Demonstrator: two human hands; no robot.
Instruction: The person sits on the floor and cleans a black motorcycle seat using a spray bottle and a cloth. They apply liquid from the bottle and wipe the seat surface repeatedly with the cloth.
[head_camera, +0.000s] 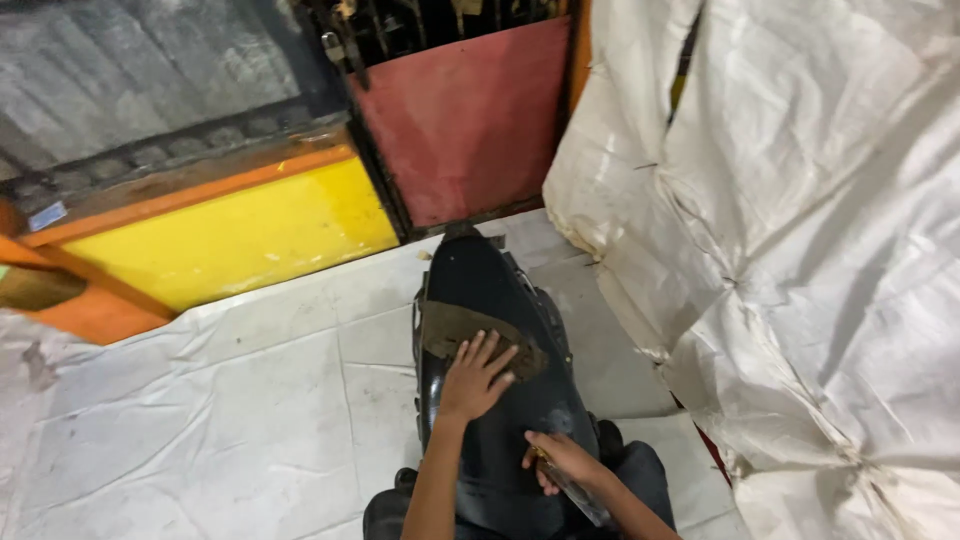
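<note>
Head view: left hand (472, 382) lies flat, open, on brown cloth (480, 335); right hand (563, 462) grips a tool (580, 492).

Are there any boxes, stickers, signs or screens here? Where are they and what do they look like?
Sticker or label: far left on the dark ledge above the yellow panel; small, pale, roughly rectangular, too blurred to tell more.
No screens, signs or packages show otherwise.
The left hand presses a brown cloth on a dark glossy panel; the right hand holds that panel's edge.
</note>
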